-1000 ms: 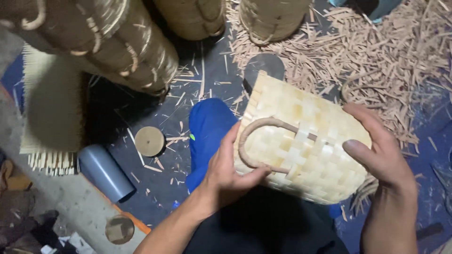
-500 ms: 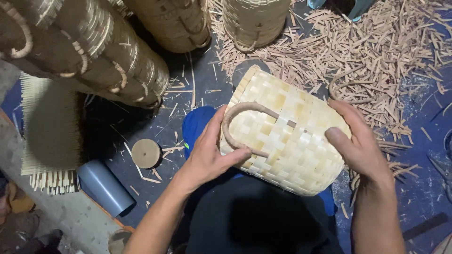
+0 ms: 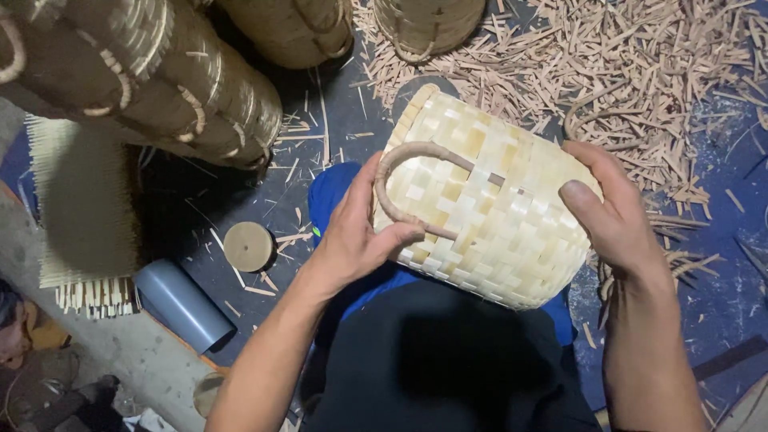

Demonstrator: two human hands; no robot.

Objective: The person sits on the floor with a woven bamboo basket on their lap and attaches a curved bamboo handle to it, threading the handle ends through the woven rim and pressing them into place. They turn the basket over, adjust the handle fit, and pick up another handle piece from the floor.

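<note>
A pale woven basket (image 3: pixel 488 208) with a curved cane handle (image 3: pixel 408 156) lies on its side across my lap. My left hand (image 3: pixel 356 232) grips its left side, thumb pressed under the handle's lower end. On the basket's right side my right hand (image 3: pixel 612 212) clasps the rounded wall, thumb on top. Both hands hold the basket above my dark trousers and a blue cloth (image 3: pixel 332 196).
Stacked woven baskets (image 3: pixel 160 72) lie at the upper left and more stand at the top (image 3: pixel 428 24). Cane offcuts (image 3: pixel 656 72) litter the dark floor on the right. A grey tube (image 3: pixel 180 304), a round wooden disc (image 3: pixel 248 246) and a woven mat (image 3: pixel 80 200) are at left.
The basket has been turned and shifted slightly in my hands, handle now facing up and left. My left thumb has moved under the handle's lower end. The view has drifted.
</note>
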